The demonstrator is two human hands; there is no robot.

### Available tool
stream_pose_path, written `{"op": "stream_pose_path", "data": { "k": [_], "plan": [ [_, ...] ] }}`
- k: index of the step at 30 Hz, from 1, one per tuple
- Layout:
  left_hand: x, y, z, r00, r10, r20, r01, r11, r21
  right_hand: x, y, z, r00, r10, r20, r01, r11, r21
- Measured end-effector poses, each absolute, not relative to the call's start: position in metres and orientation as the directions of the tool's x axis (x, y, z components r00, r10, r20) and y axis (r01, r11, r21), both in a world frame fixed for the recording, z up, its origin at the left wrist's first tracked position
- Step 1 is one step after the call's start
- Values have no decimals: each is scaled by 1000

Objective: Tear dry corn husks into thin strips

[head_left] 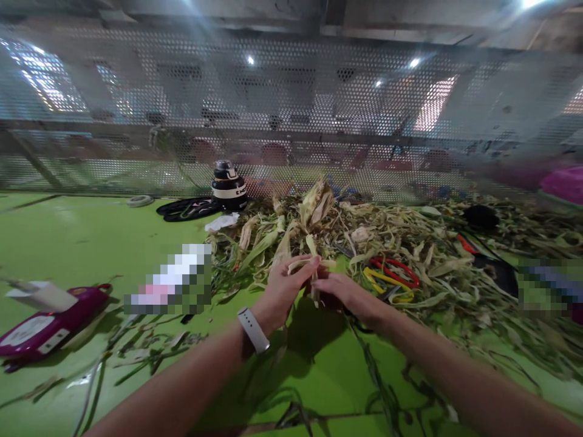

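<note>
Both my hands meet above the green table [332, 358], working on pale strips of corn husk [311, 244]. My left hand [285, 288], with a white band at the wrist, pinches a strip between thumb and fingers. Close against it, my right hand [344, 291] has its fingers closed on the same husk; its fingertips are partly hidden. Short husk ends hang below the fingers. Just beyond lies a heap of dry corn husks [401, 227], with a larger bunched husk [317, 203] standing up from it. Red-handled scissors [395, 271] and a yellow-handled pair [387, 285] lie right of my right hand.
A black-and-white bottle [229, 188] stands at the back beside a coiled black cable [189, 209]. At the left lies a purple power strip [54, 328] with a white charger [43, 296]. A perforated metal screen [282, 115] closes off the back. Husk scraps litter the front.
</note>
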State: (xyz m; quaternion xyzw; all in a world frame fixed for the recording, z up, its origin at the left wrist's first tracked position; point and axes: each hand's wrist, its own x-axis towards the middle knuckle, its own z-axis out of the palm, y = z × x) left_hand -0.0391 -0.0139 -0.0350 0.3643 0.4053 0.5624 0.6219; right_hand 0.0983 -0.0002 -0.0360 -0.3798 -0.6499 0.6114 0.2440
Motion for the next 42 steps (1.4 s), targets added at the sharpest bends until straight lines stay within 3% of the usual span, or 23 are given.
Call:
{"op": "stream_pose_path", "data": {
  "k": [5,14,19,24,32,38,42],
  "plan": [
    [-39,-14,-34,-20,996,-91,-416,74,907,94,-2,-46,-626,769,-130,137,-56,-989],
    [-47,-10,-32,33,995,-98,-403,102,909,95,-1,-43,-669,737,-103,193,38,-980],
    [-62,-6,-23,309,946,-99,-401,224,888,109,11,-27,-539,841,-35,297,151,-943],
    [-74,-2,-17,444,886,-135,-494,368,788,124,24,-18,-506,862,24,218,155,-964],
    [-48,-10,-34,267,955,-127,-437,237,868,121,20,-18,-511,860,0,173,103,-980],
    [-40,-13,-36,109,987,-115,-508,155,847,116,19,-23,-315,948,-42,-26,-53,-998],
    [-40,-9,-41,-49,996,-73,-533,36,845,110,15,-24,-370,927,-55,188,17,-982]
  ]
}}
